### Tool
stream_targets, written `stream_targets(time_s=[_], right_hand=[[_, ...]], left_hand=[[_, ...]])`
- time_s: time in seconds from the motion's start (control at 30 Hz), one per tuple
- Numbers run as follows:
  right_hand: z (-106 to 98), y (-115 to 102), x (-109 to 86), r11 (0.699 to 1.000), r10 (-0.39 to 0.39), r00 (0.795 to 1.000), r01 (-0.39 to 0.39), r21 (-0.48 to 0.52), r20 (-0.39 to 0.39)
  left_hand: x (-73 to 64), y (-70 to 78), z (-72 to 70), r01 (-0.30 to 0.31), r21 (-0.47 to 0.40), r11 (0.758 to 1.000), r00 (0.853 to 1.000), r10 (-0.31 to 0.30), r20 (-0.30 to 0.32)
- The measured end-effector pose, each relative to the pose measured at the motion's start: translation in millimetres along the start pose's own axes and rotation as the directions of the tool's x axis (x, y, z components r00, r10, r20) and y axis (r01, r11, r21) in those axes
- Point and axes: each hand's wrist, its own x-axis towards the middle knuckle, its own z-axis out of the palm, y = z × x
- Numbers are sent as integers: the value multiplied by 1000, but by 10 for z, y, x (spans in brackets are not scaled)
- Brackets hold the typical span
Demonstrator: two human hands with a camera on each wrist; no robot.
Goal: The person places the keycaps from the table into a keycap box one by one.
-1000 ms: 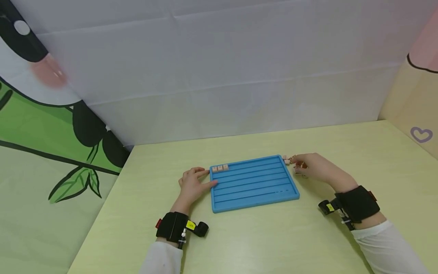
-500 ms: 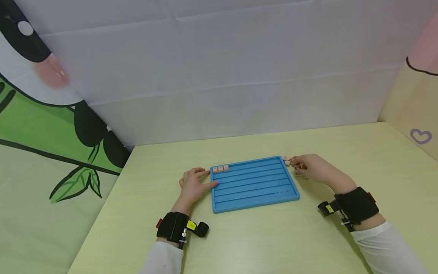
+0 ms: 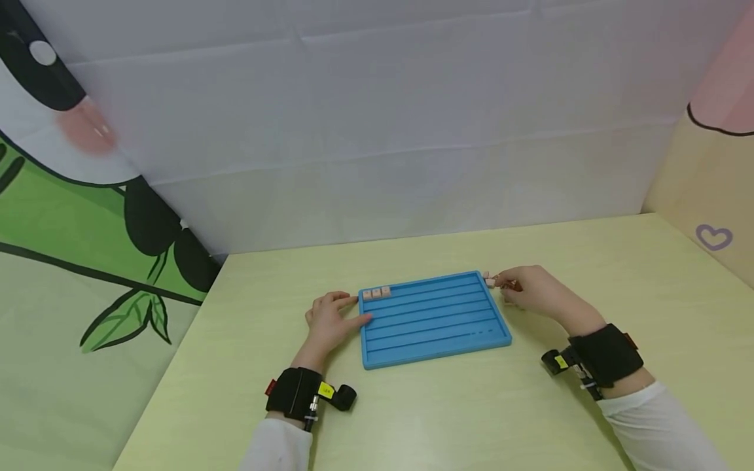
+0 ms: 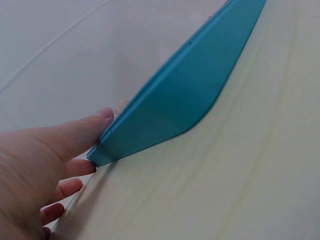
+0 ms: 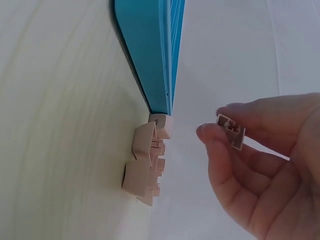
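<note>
A shallow blue ridged tray [image 3: 436, 327] lies on the table. My left hand [image 3: 330, 322] holds its left edge, the thumb [image 4: 105, 113] over the rim and the forefinger against its side. Three pale pink keycaps [image 3: 376, 294] sit in a row in the tray's top left corner. Beyond the tray's right edge, my right hand [image 3: 527, 288] pinches a keycap [image 5: 231, 132] between thumb and forefinger, its hollow underside showing in the right wrist view. Several loose keycaps [image 5: 144, 142] lie on the table by the tray's corner, partly hidden by the right hand in the head view.
A pale yellow-green table [image 3: 412, 418] carries the tray. Behind it hangs a white cloth [image 3: 377, 131], with a printed green panel [image 3: 65, 216] at the left and a beige one [image 3: 701, 190] at the right. Both wrists wear black camera straps [image 3: 607, 353].
The right hand's fingers have drawn closer together around a keycap at the tray's upper right corner. The left hand keeps its place on the tray, and the head view has shifted slightly.
</note>
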Motion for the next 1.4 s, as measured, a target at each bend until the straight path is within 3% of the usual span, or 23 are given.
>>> stream_targets(time_s=[0.2,0.67,1.4], right_hand=[[-4,-18,15,1000,26,1000,-26,14,12],[-34,-95,7,999,-35,997,35,-3,-68],[18,-41,4,999,-15,998,16,28,-58]], left_hand=[[-12,-10,-17,-3,-2,1000,1000,3,-4],[-28,-17,-47,12,-1,1000,1000,-12,-3],[9,-10,-7,8,-29,1000,1000,-8,13]])
